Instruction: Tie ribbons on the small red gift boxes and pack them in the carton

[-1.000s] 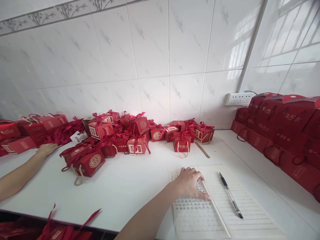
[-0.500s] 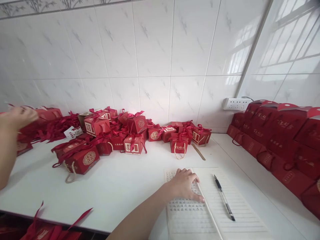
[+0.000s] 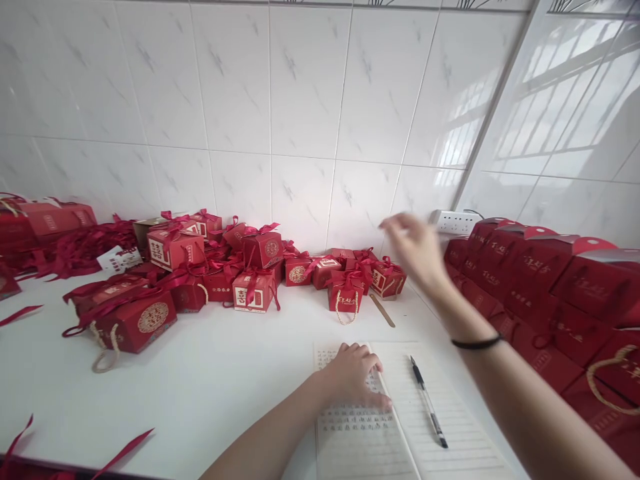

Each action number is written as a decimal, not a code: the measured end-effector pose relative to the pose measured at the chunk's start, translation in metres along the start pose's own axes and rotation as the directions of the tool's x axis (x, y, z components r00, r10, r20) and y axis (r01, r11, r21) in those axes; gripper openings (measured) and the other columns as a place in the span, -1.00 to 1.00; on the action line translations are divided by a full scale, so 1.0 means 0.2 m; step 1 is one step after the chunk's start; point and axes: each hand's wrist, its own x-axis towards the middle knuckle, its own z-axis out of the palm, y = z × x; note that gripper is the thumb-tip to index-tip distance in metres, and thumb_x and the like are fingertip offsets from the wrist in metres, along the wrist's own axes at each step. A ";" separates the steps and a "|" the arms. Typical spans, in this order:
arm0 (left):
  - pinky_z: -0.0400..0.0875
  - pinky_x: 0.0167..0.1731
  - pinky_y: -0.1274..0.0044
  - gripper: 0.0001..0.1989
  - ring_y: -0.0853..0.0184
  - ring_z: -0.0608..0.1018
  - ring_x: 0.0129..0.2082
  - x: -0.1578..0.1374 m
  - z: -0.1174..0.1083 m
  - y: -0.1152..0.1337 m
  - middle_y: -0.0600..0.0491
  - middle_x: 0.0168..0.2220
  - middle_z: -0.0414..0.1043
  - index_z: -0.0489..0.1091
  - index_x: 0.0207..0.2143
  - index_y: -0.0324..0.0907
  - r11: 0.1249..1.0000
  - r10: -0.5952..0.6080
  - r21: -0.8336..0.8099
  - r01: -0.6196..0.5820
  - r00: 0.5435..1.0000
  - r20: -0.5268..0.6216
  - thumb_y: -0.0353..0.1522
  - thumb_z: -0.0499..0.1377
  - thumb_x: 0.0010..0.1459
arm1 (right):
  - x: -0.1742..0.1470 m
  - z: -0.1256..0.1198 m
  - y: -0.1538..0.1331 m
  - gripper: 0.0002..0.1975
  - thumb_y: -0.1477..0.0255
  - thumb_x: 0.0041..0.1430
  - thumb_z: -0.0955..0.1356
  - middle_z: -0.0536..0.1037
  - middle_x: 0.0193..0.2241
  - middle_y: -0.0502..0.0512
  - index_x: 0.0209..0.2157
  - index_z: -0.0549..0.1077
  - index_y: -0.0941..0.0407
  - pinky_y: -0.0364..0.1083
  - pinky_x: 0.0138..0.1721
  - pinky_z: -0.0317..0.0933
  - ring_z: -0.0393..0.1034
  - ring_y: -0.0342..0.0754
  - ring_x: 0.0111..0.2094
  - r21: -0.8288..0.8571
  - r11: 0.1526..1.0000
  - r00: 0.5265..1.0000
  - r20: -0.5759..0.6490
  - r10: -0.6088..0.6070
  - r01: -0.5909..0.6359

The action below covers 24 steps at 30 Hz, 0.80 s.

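Note:
My left hand (image 3: 353, 377) rests on the written left page of an open lined notebook (image 3: 360, 453), near its centre fold. Its fingers are bent but spread, with the thumb apart, and it is open. A black-and-clear pen (image 3: 429, 401) lies on the blank right page, its tip pointing away from me. My right hand (image 3: 413, 250), with a black band (image 3: 477, 342) around the wrist, is raised above the table beyond the notebook. Motion blurs its fingers, and nothing shows in them. Behind the notebook stands a small red gift box (image 3: 345, 298) with a rope handle.
Red ribboned boxes (image 3: 257, 291) are heaped along the tiled wall. A flat thin stick (image 3: 383, 311) lies beside them. Stacked red boxes (image 3: 535, 270) line the right side, near a white power strip (image 3: 456, 221). Loose red ribbons (image 3: 93, 247) pile up at the left.
My right hand has come into view from the right, raised over the table. A hand at the far left has gone. My left hand stays on the notebook; the view has turned slightly right.

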 end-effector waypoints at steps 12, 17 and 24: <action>0.32 -0.20 0.42 -0.89 0.27 0.51 -0.30 0.01 -0.04 0.03 0.06 -0.33 0.50 0.34 -0.36 -0.17 0.996 -0.011 0.086 0.016 0.998 -0.059 -0.33 0.07 0.09 | -0.27 0.76 0.17 -0.16 0.22 -0.01 0.37 0.21 -0.02 0.59 0.19 0.00 0.34 0.33 -0.10 0.17 0.25 0.47 -0.01 -0.194 0.858 0.844 0.173 0.507 -0.476; 0.34 -0.22 0.43 -0.90 0.30 0.50 -0.35 0.02 -0.04 0.02 0.03 -0.35 0.49 0.32 -0.42 -0.18 0.993 -0.022 0.105 0.044 0.980 -0.199 -0.40 0.03 0.11 | -0.30 0.71 0.24 -0.24 0.28 -0.04 0.34 0.24 -0.07 0.51 0.13 0.02 0.33 0.29 -0.03 0.15 0.22 0.40 0.02 -0.127 0.897 0.885 0.156 0.439 -0.423; 0.38 -0.28 0.48 -0.87 0.33 0.42 -0.38 0.00 -0.10 0.03 0.03 -0.45 0.40 0.28 -0.41 -0.15 0.972 0.228 0.111 -0.206 0.722 -0.653 -0.41 -0.04 0.14 | -0.49 0.45 0.43 -0.23 0.30 -0.06 0.38 0.18 0.08 0.41 0.14 -0.01 0.18 0.25 0.09 0.12 0.10 0.27 0.14 0.045 0.975 0.969 0.111 -0.220 0.217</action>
